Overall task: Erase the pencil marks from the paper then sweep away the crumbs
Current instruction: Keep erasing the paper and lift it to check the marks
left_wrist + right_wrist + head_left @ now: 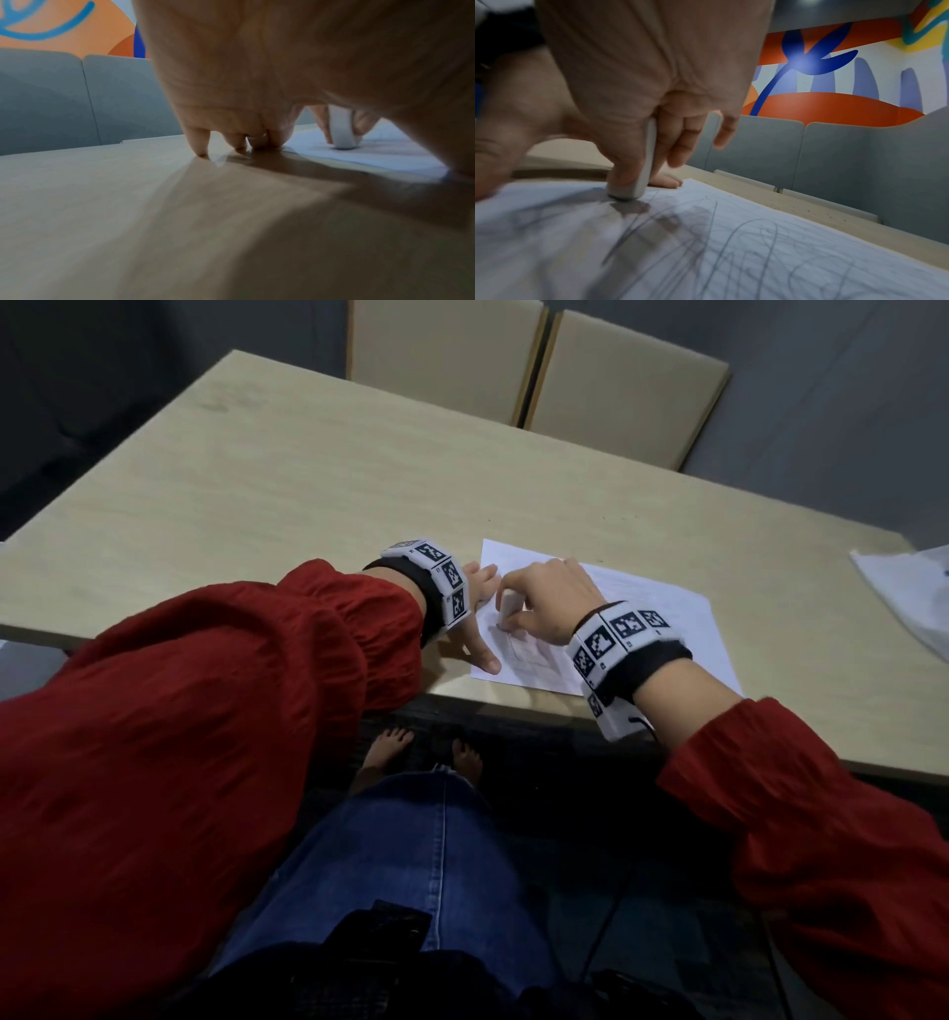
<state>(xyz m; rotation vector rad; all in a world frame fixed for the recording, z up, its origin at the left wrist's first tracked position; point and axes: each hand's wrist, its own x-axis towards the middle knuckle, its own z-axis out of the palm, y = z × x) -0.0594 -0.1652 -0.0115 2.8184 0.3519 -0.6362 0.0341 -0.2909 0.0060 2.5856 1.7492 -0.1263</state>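
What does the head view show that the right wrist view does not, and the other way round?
Only the head view: both red sleeves, the marker wristbands, the paper's whole outline and two chair backs. Only the right wrist view: dense pencil scribbles on the sheet and a colourful wall mural. Both show the right hand gripping the white eraser upright on the paper, and left hand fingers at its edge.
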